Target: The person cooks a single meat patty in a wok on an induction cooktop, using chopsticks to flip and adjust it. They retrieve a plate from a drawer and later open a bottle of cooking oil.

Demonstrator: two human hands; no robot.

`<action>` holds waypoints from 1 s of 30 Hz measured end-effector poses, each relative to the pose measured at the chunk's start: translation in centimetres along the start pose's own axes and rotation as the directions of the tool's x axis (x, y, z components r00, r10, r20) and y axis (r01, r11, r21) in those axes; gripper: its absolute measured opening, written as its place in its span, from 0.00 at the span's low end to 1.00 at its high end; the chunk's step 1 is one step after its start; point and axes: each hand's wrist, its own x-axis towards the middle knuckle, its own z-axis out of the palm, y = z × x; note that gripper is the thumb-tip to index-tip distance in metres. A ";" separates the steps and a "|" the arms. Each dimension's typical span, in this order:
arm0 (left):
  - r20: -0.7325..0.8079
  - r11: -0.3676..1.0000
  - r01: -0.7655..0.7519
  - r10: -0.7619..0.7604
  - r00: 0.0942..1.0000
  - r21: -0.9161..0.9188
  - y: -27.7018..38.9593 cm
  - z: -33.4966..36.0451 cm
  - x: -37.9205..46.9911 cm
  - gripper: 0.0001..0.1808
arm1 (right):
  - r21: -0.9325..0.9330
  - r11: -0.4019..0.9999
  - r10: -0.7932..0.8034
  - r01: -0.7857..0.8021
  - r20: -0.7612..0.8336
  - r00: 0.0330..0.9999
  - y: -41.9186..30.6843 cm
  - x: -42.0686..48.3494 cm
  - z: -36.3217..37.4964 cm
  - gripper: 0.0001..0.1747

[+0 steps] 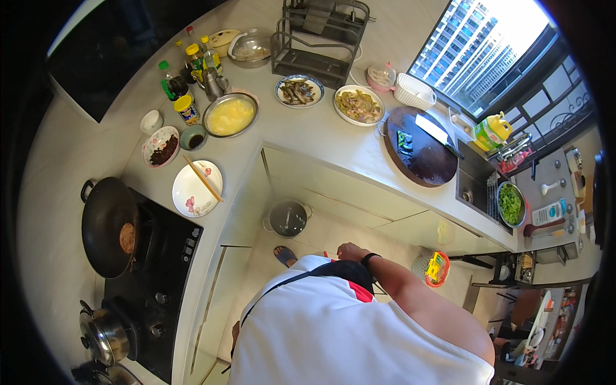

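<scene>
My right hand [353, 251] hangs in front of my body with its fingers bent; whether it holds anything is not clear. My left hand is out of view, with only a sliver of arm beside my shirt. On the left, a black wok [103, 221] on the gas hob [154, 269] has a brown patty [127, 238] in it. Wooden chopsticks [202, 178] rest across a flowered white plate [187, 192] on the counter. A cleaver [430, 129] and a small dark packet [404, 143] lie on a round chopping board [423, 166].
Along the counter stand a metal dish of yellow egg-like food [231, 117], a plate of small fish [299, 91], a dish of mixed food [358, 106] and several bottles [195, 57]. A steel pot [103, 337] sits on the hob. A lidded pot [287, 219] is on the floor.
</scene>
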 end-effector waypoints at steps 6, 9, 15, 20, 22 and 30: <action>0.002 1.000 0.026 -0.026 1.000 0.001 0.0 -0.4 -0.3 0.20 | -0.037 0.998 -0.040 0.041 0.020 0.999 -0.4 0.4 -0.1 0.18; 0.009 0.999 0.032 -0.033 0.999 0.010 0.0 -0.6 -0.2 0.20 | -0.009 1.000 -0.020 0.020 -0.004 1.000 -0.5 -0.3 0.1 0.19; 0.022 0.999 0.036 -0.037 0.999 0.021 0.2 -0.9 0.2 0.19 | 0.006 1.000 0.000 0.000 -0.001 1.000 0.3 0.0 0.9 0.20; 0.000 0.998 0.052 -0.052 0.999 0.018 1.2 -1.6 -0.4 0.19 | -0.006 0.999 -0.052 0.052 0.008 0.999 1.2 0.3 1.5 0.21; -0.010 0.996 0.086 -0.086 0.996 0.008 2.4 -1.8 -1.1 0.19 | -0.019 0.998 -0.059 0.059 0.031 0.998 1.5 0.6 1.5 0.21; -0.034 0.958 0.242 -0.249 0.968 -0.154 10.0 -4.6 -5.8 0.23 | -0.065 0.998 -0.010 0.019 0.138 0.990 0.1 3.1 0.4 0.22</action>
